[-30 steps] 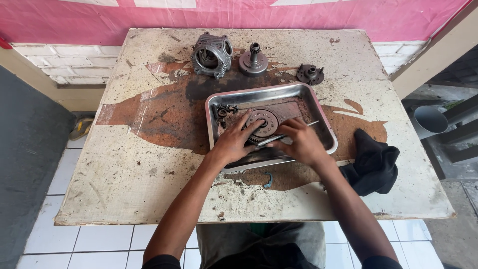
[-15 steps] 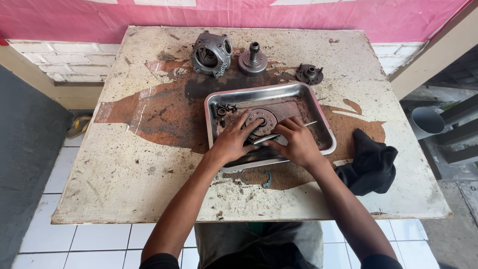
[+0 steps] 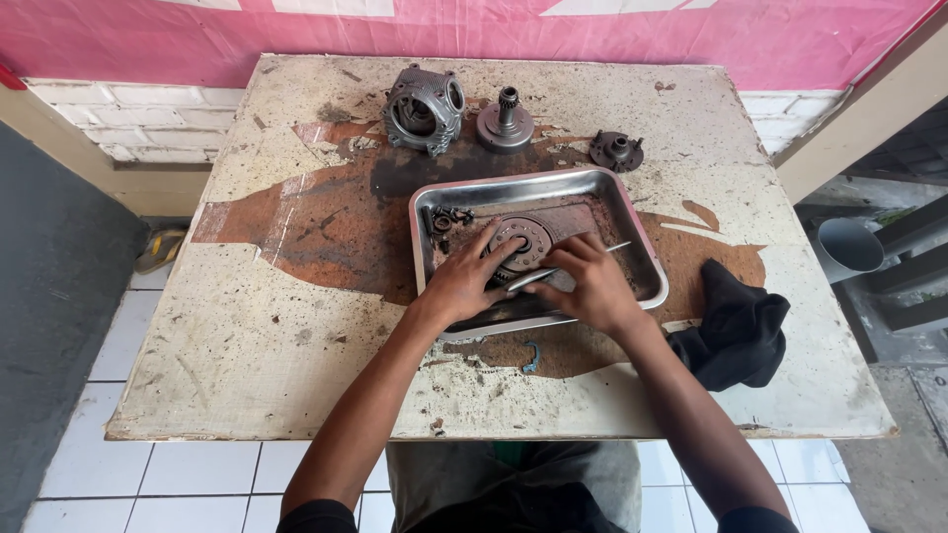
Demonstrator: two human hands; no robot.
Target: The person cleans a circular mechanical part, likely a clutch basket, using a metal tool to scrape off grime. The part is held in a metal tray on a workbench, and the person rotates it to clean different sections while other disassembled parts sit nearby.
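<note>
**A:** Head view, what's in the hands?

**B:** Both are inside the steel tray [image 3: 632, 212], mid-table. Left hand [image 3: 462, 281] lies flat on the round metal disc part [image 3: 520, 237], fingers spread over its left edge and pressing down. Right hand [image 3: 591, 286] has its fingers curled together around a thin metal rod tool [image 3: 573, 265], which lies across the disc's lower right edge, tip pointing toward the tray's right wall.

**A:** Disc location exactly?

**B:** On the tray floor, roughly centre, partly hidden by both hands. Small dark bolts [image 3: 446, 217] sit in the tray's far-left corner, apart from it.

**A:** Rest of the table?

**B:** Worn table [image 3: 247, 336] with peeling top. Along the far edge: grey cast housing [image 3: 423, 107], gear shaft on a flange [image 3: 506, 123] just beside it, small dark hub [image 3: 616, 150] further right. Black rag [image 3: 736, 326] lies right of the tray, near the right forearm. Small blue clip [image 3: 531, 357] sits on the table just in front of the tray.
</note>
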